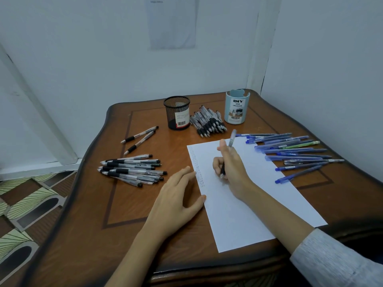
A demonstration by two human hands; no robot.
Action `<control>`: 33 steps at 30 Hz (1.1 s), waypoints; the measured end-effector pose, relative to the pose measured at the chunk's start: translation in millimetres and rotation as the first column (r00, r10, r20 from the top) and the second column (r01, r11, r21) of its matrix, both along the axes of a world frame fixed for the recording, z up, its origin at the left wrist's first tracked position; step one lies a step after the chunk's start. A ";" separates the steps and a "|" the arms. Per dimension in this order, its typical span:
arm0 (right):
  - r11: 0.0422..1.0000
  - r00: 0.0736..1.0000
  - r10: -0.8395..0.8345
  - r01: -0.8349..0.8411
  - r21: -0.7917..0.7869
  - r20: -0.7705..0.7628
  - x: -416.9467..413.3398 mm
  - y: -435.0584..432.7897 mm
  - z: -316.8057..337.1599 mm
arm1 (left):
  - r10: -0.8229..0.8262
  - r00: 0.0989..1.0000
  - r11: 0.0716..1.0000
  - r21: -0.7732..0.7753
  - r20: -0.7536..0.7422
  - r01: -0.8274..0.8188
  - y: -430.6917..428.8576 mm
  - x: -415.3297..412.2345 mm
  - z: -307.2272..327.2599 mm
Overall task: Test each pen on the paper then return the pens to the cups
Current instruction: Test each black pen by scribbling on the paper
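- Two cups, a black mesh cup and a pale-blue desk organizer, stand near the tabletop's far edge.
- Right grip pinches a clear pen, tip down on the paper mid-tabletop.
- Left grip lies flat, fingers straight, touching the paper's left edge.
- Blue pens lie by the right edge.

White paper lying flat, faint scribble rows down its left edge, clear black-grip pen pinched in my right hand, tip on the paper, black-grip pens heaped left of it, blue pens fanned right of it, black mesh cup and pale blue cup upright beyond its far edge
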State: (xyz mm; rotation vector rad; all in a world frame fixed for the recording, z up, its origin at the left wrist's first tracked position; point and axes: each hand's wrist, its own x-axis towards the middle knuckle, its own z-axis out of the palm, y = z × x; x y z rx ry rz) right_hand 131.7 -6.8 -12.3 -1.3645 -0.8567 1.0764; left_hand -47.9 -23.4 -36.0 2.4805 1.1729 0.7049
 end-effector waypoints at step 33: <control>0.999 0.903 0.040 -0.047 0.006 0.429 53.2 50.7 37.5 | -0.097 0.995 0.995 0.003 -0.031 0.097 42.7 3.1 1.7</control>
